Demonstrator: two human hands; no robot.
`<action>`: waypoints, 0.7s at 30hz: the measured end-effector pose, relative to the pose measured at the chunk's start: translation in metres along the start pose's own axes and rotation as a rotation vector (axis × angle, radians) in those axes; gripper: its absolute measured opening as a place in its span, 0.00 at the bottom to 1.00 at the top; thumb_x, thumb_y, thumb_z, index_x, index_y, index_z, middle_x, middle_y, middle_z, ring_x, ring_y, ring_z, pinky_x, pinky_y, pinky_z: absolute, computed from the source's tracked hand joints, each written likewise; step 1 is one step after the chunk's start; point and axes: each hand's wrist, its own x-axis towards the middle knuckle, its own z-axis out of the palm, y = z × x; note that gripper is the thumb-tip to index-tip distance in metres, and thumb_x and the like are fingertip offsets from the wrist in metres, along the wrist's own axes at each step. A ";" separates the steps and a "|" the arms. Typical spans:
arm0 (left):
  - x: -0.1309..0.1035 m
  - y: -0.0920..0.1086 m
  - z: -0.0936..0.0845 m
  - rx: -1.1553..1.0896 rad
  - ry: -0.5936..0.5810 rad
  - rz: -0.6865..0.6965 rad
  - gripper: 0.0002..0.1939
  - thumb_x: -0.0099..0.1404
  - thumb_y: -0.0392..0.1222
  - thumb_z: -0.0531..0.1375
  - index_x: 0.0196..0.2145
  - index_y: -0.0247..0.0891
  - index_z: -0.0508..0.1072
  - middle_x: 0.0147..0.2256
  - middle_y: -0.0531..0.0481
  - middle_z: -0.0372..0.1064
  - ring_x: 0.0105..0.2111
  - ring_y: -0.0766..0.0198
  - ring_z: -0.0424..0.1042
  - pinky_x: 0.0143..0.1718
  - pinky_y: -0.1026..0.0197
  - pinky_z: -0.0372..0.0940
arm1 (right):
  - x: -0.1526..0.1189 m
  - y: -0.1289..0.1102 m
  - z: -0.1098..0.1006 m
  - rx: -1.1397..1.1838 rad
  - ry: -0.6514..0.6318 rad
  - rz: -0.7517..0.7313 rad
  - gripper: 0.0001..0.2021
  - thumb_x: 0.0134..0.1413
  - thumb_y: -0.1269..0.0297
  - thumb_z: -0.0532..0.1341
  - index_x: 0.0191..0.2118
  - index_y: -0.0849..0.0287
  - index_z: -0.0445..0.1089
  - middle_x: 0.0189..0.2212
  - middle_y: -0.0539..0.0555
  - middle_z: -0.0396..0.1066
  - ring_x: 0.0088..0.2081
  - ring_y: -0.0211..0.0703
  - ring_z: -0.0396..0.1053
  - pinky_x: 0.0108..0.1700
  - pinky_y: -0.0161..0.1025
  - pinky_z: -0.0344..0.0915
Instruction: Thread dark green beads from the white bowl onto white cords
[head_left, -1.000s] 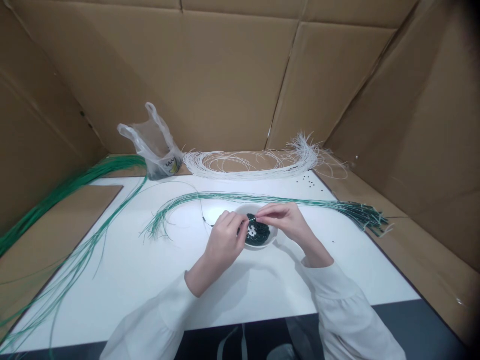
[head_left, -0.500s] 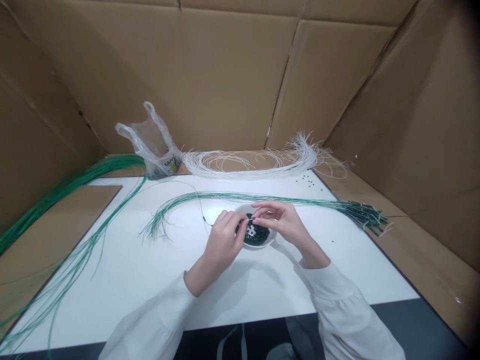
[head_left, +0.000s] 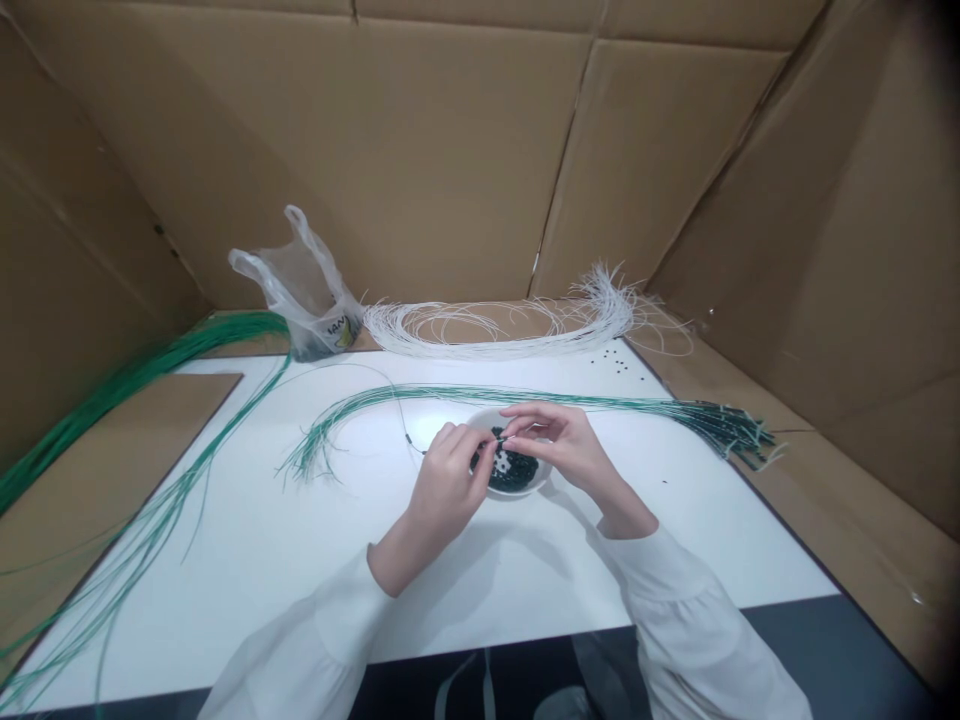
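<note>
A white bowl (head_left: 545, 478) holds many small dark beads (head_left: 517, 478), with a pale patch showing among them. Over its left rim, my left hand (head_left: 448, 477) pinches a thin cord (head_left: 400, 408) between thumb and forefinger. The cord loops away on that hand's left side and carries a few dark beads (head_left: 409, 439). My right hand (head_left: 566, 443) is above the bowl's right side, thumb and forefinger closed at the cord's end on a tiny dark piece that looks like a bead. The fingertips of both hands nearly meet, hiding part of the contact.
Behind the bowl lies a bundle of green cords (head_left: 480, 391), its right end beaded. More green cords (head_left: 150, 370) spread at left. A plastic bag (head_left: 315, 300) and coiled white cords (head_left: 480, 348) stand by the cardboard wall (head_left: 450, 160). Loose beads (head_left: 616, 364) dot the back right.
Almost nothing differs. The right fingertips have shifted very slightly at the cord's end; the left hand keeps its pinch in the same place.
</note>
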 end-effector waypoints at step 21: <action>0.001 -0.001 -0.002 -0.307 -0.012 -0.302 0.15 0.56 0.27 0.49 0.41 0.37 0.61 0.36 0.48 0.62 0.29 0.68 0.60 0.33 0.63 0.60 | 0.000 0.002 0.001 -0.080 0.078 -0.033 0.13 0.37 0.64 0.66 0.34 0.61 0.72 0.27 0.55 0.74 0.30 0.44 0.71 0.35 0.39 0.66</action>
